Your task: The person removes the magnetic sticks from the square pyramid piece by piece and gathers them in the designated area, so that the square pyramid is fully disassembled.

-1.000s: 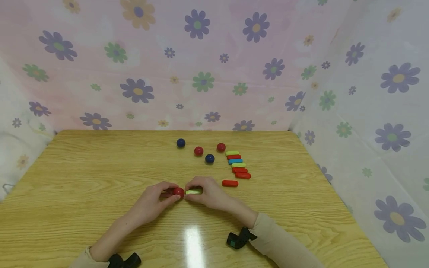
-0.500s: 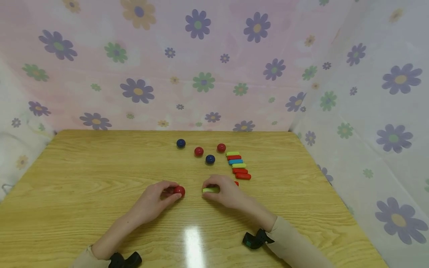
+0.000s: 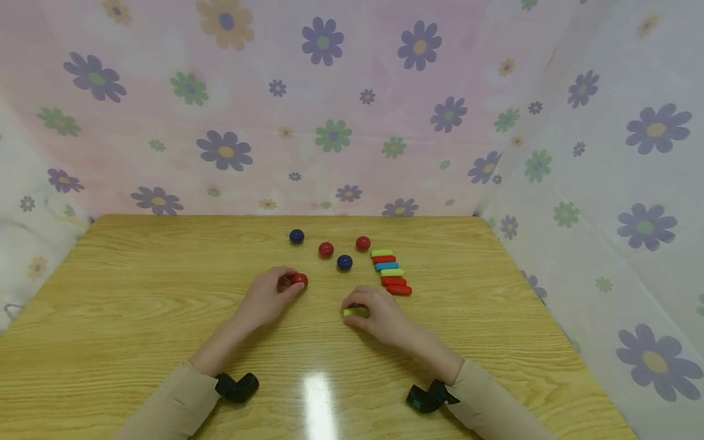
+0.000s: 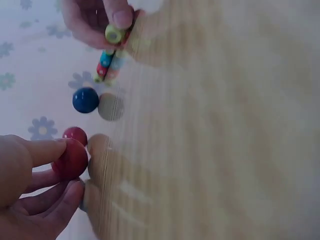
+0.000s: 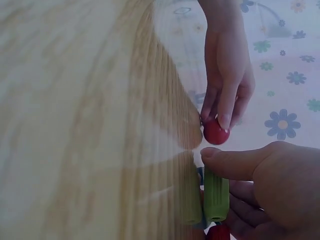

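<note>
My left hand [image 3: 265, 298] pinches a shiny red ball [image 3: 299, 280] between thumb and fingers, just above or on the table. To its right, my right hand [image 3: 386, 319] holds a short yellow-green grooved cylinder [image 3: 354, 311], lying level in its grip. The left wrist view shows a hole in the end of this cylinder [image 4: 114, 35]. Ball and cylinder are apart. Beyond the hands lie two more red balls [image 3: 326, 249] and two dark blue balls [image 3: 344, 262]. A loose red cylinder seen earlier is hidden behind my right hand.
A slanting row of red, blue and yellow-green cylinders [image 3: 387, 266] lies beyond my right hand. The wooden table [image 3: 137, 275] ends at a flowered cloth [image 3: 335, 171] at the back and right. A black wrist device [image 3: 238, 387] sits on each sleeve.
My right hand has drawn the yellow-green cylinder away to the right, off the red ball's side. My left hand has moved forward, away from me, with the red ball.
</note>
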The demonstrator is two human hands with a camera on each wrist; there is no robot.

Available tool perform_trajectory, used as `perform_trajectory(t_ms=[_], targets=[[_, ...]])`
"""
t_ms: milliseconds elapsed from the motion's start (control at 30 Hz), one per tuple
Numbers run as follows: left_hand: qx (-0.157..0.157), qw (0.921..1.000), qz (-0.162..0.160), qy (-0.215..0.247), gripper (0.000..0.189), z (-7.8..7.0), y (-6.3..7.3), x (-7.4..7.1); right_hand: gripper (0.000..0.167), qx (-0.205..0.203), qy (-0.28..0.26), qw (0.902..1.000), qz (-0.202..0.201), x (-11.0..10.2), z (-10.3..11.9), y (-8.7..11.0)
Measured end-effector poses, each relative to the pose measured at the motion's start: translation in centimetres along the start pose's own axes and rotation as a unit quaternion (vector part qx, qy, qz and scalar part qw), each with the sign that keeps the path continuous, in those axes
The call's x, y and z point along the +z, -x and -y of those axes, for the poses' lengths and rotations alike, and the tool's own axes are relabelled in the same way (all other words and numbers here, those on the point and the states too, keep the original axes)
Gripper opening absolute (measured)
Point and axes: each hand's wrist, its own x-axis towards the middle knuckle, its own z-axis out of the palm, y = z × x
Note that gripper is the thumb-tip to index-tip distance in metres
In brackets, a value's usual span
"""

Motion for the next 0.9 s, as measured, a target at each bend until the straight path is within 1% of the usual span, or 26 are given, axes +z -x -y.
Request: perform_trajectory(t_ms=[67, 200, 267, 300, 400, 633, 900], targets=[[-0.014, 0.9998, -0.011, 0.008, 0.037, 0.0, -1.0, 0.1, 0.015, -0.002, 0.004, 1.0, -0.001, -0.1, 0.0, 0.1], [-0.03, 0.999, -0.028, 0.015, 0.042, -0.1, -2.8, 0.6, 0.016, -0.002, 0.016, 0.9999, 0.006, -0.3, 0.1, 0.2], [-0.037, 0.9985, -0.035, 0.02, 0.045, -0.1, -3.5, 0.8, 0.015, -0.001, 0.021, 0.9997, 0.008, -0.4, 0.1, 0.2], [-0.035, 0.9984, -0.04, 0.019, 0.045, -0.1, -3.8, 0.9, 0.016, -0.002, 0.024, 0.9997, 0.008, -0.4, 0.1, 0.2], [-0.041, 0.9974, -0.053, 0.025, 0.046, -0.3, -4.5, 1.2, 0.016, -0.002, 0.027, 0.9996, 0.005, -0.5, 0.1, 0.2], [-0.051, 0.9954, -0.073, 0.037, 0.044, -0.3, -5.1, 1.4, 0.016, -0.001, 0.034, 0.9994, 0.004, -0.5, 0.1, 0.2], [-0.052, 0.9944, -0.075, 0.053, 0.048, -0.3, -5.1, 1.6, 0.016, 0.001, 0.032, 0.9995, 0.005, -0.4, -0.2, 0.3]])
